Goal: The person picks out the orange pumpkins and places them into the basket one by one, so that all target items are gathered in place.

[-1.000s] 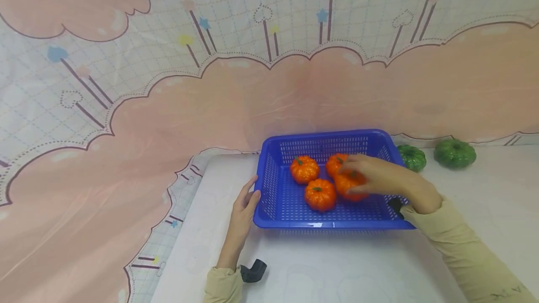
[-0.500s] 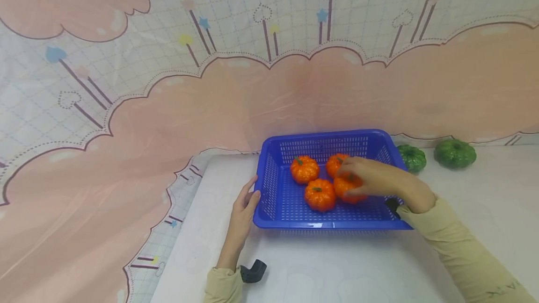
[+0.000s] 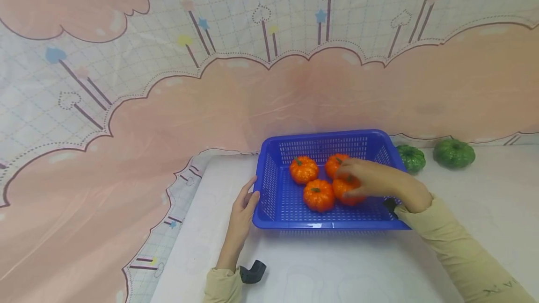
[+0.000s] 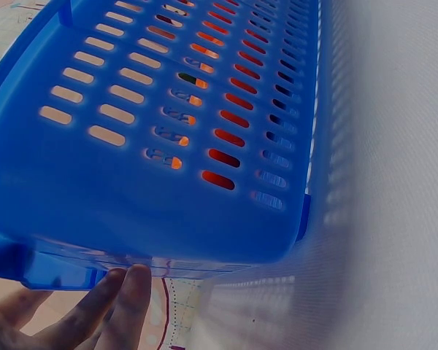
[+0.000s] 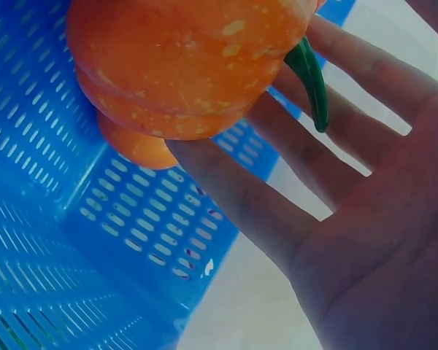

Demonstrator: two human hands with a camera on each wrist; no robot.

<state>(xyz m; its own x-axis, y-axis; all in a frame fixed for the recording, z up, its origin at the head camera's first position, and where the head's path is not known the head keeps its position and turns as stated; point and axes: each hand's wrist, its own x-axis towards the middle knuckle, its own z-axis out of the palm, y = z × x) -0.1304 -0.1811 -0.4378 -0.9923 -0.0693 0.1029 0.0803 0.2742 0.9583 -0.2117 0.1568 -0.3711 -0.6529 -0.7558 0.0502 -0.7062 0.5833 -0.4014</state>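
Note:
The blue plastic basket (image 3: 294, 225) holds several orange pumpkins with green stems. My right hand (image 3: 370, 176) reaches in from the right and grips the front-right orange pumpkin (image 3: 346, 191) from above. In the right wrist view, that pumpkin (image 5: 182, 65) lies against the fingers, its stem pointing toward the palm; the thumb's contact is not shown there. Other orange pumpkins, one at back left (image 3: 304, 170), one at front left (image 3: 319, 195) and one behind (image 3: 332, 165), sit close by. My left hand (image 3: 242, 214) touches the basket's left side with extended fingers (image 4: 131, 299).
Two green pumpkins stand right of the basket, one partly hidden by its rim (image 3: 412, 159) and one farther right (image 3: 455, 153). The white table (image 3: 320, 265) lies beneath. A patterned cloth (image 3: 189, 106) rises behind. Black devices (image 3: 253, 272) are on both wrists.
My right hand and the gripped orange pumpkin have moved slightly left and down into the basket. The left hand has stayed at the basket's side.

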